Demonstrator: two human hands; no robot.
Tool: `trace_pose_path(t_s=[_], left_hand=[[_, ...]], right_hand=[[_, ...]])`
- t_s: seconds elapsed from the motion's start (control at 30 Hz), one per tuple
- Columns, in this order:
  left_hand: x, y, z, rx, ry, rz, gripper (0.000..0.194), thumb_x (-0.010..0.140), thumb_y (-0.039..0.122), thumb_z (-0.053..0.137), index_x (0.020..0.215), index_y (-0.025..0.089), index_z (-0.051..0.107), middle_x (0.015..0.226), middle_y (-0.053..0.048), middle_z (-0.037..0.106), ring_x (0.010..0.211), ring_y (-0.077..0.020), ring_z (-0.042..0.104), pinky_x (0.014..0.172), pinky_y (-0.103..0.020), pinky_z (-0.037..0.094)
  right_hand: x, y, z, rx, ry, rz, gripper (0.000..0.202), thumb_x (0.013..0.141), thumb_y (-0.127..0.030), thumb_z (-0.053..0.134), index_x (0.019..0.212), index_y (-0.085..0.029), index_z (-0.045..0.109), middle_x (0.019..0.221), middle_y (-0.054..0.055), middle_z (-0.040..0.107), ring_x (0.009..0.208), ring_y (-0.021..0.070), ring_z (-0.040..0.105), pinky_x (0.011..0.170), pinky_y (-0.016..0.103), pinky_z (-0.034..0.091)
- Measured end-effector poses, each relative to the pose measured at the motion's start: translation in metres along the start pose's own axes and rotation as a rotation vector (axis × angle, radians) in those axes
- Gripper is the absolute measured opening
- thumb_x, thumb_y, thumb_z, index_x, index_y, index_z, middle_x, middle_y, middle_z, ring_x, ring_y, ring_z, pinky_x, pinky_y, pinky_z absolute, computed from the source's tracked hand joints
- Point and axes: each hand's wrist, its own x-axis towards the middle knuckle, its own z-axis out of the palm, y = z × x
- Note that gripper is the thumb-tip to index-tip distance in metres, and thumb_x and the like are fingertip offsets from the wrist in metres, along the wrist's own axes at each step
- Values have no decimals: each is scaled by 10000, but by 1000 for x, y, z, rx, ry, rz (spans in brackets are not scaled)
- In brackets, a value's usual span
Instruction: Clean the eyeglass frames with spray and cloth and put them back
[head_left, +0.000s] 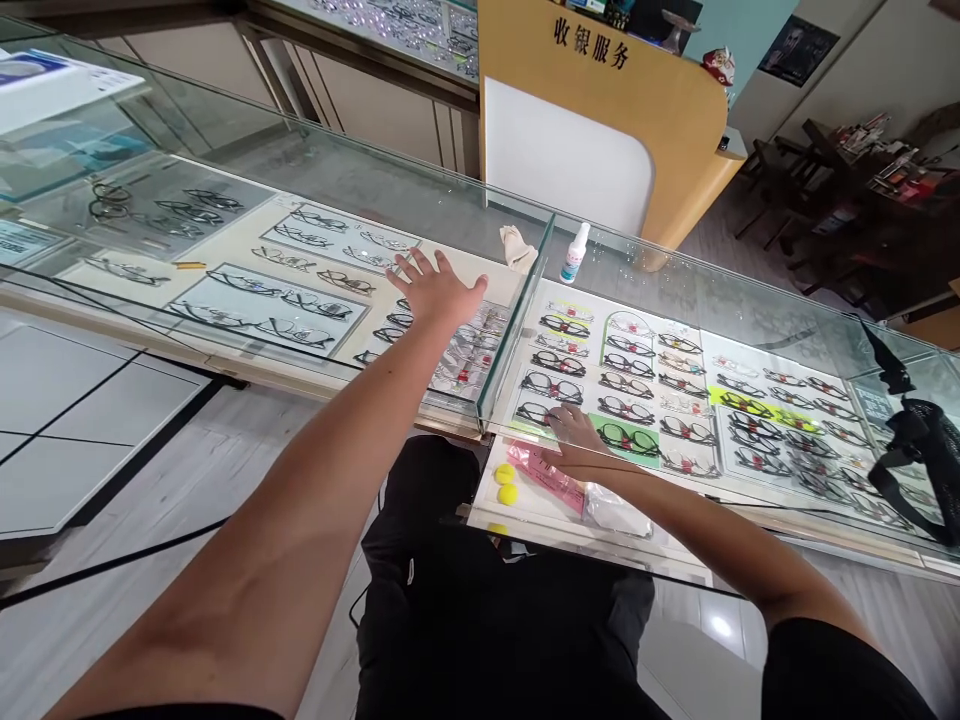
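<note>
My left hand [439, 288] lies palm down on the glass counter top, its fingers spread wide, above rows of eyeglasses. Nothing is in it. My right hand [579, 430] reaches under the glass into the right-hand showcase, with thumb and fingers apart. Its fingertips are at the right end of a dark pair of eyeglasses [534, 412]; whether they touch it I cannot tell. Close by, a black pair of eyeglasses [628, 437] lies on a green card. Below the hand are a pink plastic packet [546, 474], a clear plastic bag [616, 512] and yellow round pieces [508, 494].
A white spray bottle [574, 254] and a crumpled beige cloth [516, 249] are on the glass near its far side. An upright glass edge [517, 325] divides the two showcases. A black strap [919, 465] lies at right. Beyond stands a wooden cashier counter [600, 110].
</note>
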Motion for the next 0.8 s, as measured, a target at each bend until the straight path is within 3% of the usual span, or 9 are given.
trace_pose_path(t_s=[0.3, 0.5, 0.67, 0.73, 0.8], left_hand=[[-1, 0, 0, -5, 3, 5, 1147, 1015, 845, 333, 1840, 62, 177, 1923, -278, 81, 1769, -562, 1, 1389, -762, -7], [0, -2, -1, -30, -2, 22, 1156, 1008, 850, 323, 1842, 63, 173, 1930, -254, 83, 1771, -557, -14, 1392, -762, -25], [-1, -1, -1, -39, 5, 17, 1159, 995, 859, 324, 1840, 75, 204, 1928, -244, 126, 1774, -547, 5, 1387, -779, -10], [-1, -1, -1, -45, 12, 12, 1154, 992, 856, 330, 1839, 80, 212, 1927, -246, 128, 1774, -547, -1, 1382, -787, -4], [0, -1, 0, -51, 16, 13, 1152, 992, 849, 336, 1839, 80, 204, 1928, -252, 111, 1772, -554, -8, 1378, -790, -12]], right_hand=[[1, -16, -2, 13, -39, 15, 592, 1069, -481, 609, 1551, -140, 638, 1671, 196, 545, 1551, 396, 404, 1311, 557, 362], [-16, -28, -20, 70, -150, 63, 735, 1101, -598, 551, 1708, -184, 529, 1799, 204, 446, 1698, 439, 289, 1369, 636, 290], [-70, -49, -78, 245, -426, -41, 795, 1133, -704, 432, 1734, -191, 523, 1831, 175, 450, 1742, 390, 323, 1411, 577, 295], [-105, -53, -99, 295, -481, -118, 861, 1074, -803, 516, 1726, -242, 540, 1835, 151, 450, 1716, 399, 376, 1387, 573, 357], [-144, -51, -104, 293, -464, -152, 975, 971, -865, 657, 1738, -279, 522, 1829, 143, 461, 1687, 412, 420, 1369, 581, 396]])
